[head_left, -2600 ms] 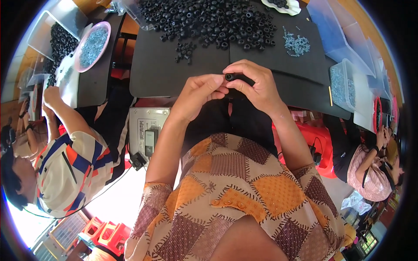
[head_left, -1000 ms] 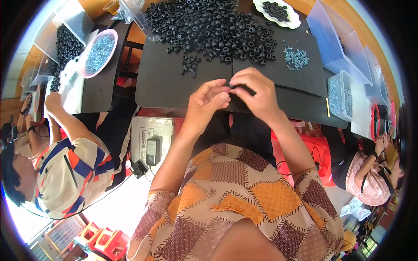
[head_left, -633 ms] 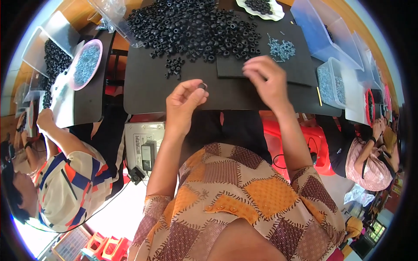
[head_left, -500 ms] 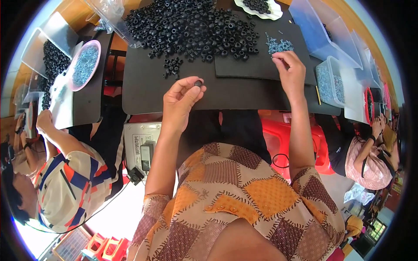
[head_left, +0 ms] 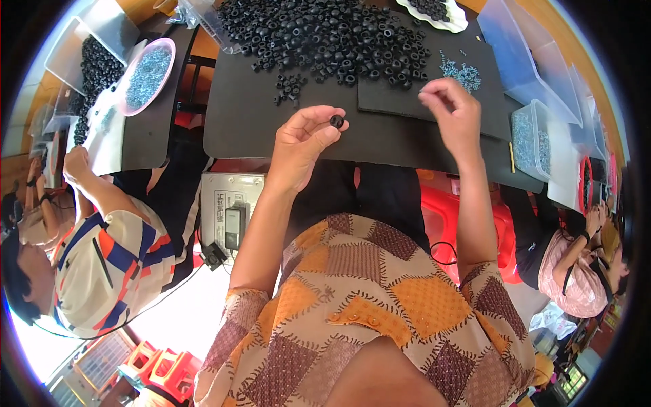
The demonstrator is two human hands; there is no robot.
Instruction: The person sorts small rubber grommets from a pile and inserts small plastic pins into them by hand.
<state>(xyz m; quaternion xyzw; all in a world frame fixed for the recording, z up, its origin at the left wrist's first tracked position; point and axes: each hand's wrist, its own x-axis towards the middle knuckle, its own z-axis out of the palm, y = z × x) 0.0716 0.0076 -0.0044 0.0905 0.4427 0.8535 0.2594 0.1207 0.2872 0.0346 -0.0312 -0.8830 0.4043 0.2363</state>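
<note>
My left hand (head_left: 298, 149) pinches a small round black plastic part (head_left: 337, 121) between thumb and fingertips, above the table's near edge. A dark hollow shows in the part's face. To the right, my right hand (head_left: 456, 115) hovers over a black mat (head_left: 397, 102) with thumb and forefinger brought together. Whatever is between those fingertips is too small to make out. Just beyond that hand lies a little heap of small bluish metallic pieces (head_left: 466, 76). A large pile of similar black parts (head_left: 325, 41) covers the far middle, with a small cluster (head_left: 290, 87) nearer.
A white scalloped dish (head_left: 456, 19) of black parts stands at the far right. Clear plastic tubs (head_left: 539, 112) line the right side, beside a thin yellow stick (head_left: 512, 157). On the left table are a pink-rimmed plate (head_left: 168, 74) and a co-worker's hand (head_left: 76, 163). Another co-worker (head_left: 576, 271) sits right.
My right hand has drawn left, away from the bluish heap and closer to my left hand. The black part has turned so its hollow shows. The whole view has shifted slightly.
</note>
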